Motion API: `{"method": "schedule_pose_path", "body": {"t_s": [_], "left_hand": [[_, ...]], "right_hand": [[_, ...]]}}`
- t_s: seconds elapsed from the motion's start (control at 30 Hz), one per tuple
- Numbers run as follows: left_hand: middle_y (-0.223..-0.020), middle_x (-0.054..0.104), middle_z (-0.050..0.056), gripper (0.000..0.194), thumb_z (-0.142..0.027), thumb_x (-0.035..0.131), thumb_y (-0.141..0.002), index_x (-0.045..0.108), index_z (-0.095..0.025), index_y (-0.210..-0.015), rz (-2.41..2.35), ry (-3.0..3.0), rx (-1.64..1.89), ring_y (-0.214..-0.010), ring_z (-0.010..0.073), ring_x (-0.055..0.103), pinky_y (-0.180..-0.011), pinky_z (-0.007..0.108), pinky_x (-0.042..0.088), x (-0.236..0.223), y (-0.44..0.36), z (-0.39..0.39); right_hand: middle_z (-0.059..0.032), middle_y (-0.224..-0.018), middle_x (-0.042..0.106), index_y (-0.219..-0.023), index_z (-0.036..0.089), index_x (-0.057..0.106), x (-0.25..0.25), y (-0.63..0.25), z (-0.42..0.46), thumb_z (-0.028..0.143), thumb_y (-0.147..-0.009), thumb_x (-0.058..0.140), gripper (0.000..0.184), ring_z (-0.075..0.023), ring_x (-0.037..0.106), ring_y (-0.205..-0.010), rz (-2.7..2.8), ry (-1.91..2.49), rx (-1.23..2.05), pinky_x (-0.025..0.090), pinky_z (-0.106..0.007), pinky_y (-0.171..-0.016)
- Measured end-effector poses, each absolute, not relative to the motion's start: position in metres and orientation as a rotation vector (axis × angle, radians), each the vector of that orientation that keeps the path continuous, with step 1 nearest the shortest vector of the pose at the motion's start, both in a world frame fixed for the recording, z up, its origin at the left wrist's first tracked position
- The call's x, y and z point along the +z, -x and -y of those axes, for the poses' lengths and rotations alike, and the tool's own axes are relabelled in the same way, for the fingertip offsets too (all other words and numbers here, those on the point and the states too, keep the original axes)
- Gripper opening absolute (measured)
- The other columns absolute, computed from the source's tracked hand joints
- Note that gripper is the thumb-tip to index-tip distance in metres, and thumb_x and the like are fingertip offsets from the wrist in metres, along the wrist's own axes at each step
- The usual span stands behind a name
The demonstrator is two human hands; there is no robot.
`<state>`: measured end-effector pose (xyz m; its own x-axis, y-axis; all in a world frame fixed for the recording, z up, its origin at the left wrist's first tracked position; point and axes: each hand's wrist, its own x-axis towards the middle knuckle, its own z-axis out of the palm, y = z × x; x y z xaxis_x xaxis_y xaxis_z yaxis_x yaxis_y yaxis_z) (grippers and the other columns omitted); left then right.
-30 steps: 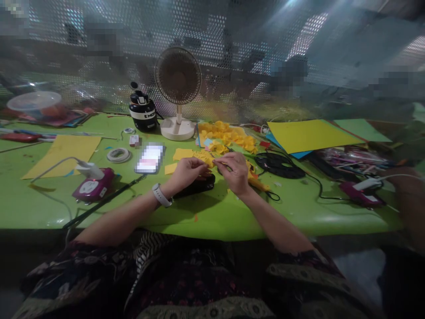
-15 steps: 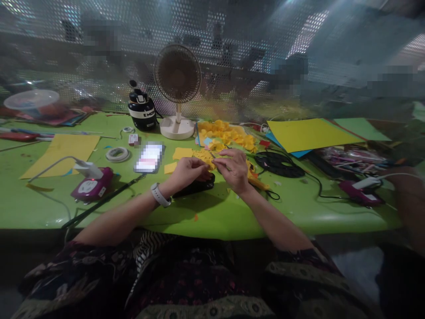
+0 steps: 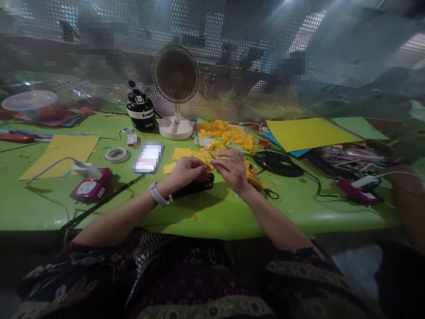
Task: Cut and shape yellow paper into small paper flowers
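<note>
My left hand [image 3: 188,172], with a pale watch on its wrist, is closed in a pinch on a small yellow paper piece [image 3: 210,167]. My right hand [image 3: 233,170] faces it, fingers closed around a thin, slim tool [image 3: 213,155] whose tip points toward the paper; its exact kind is too small to tell. Below the left hand lies a black object [image 3: 195,188], partly covered. Just behind the hands are yellow paper squares [image 3: 182,153] and a heap of folded yellow paper pieces [image 3: 229,133].
A phone [image 3: 149,157], a tape roll [image 3: 116,154] and a purple power socket [image 3: 91,186] lie to the left. Behind stand a fan [image 3: 176,88] and a black bottle [image 3: 141,113]. On the right are a black round object [image 3: 278,163], yellow sheets [image 3: 308,133] and another person's arm [image 3: 410,208].
Both hands keep nearly the same pose at the yellow paper piece. The whole view has shifted very slightly; nothing is visibly picked up or let go.
</note>
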<state>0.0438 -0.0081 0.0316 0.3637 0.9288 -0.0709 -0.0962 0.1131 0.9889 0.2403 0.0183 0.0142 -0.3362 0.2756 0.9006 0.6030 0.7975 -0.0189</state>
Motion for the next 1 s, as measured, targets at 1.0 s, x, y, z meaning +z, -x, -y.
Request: {"method": "schedule_pose_path", "body": {"t_s": [1.0], "left_hand": [[-0.075, 0.076, 0.009, 0.031, -0.037, 0.08, -0.077, 0.068, -0.009, -0.083, -0.879, -1.286, 0.914, -0.068, 0.0149, 0.074, -0.072, 0.027, 0.061, 0.0312, -0.0391, 0.0058]], "right_hand": [[-0.0021, -0.092, 0.071, -0.088, 0.029, 0.074, 0.0114, -0.2402, -0.0206, 0.028, -0.089, 0.069, 0.005, -0.0202, 0.064, -0.092, 1.927, 0.655, -0.249, 0.046, -0.039, -0.087]]}}
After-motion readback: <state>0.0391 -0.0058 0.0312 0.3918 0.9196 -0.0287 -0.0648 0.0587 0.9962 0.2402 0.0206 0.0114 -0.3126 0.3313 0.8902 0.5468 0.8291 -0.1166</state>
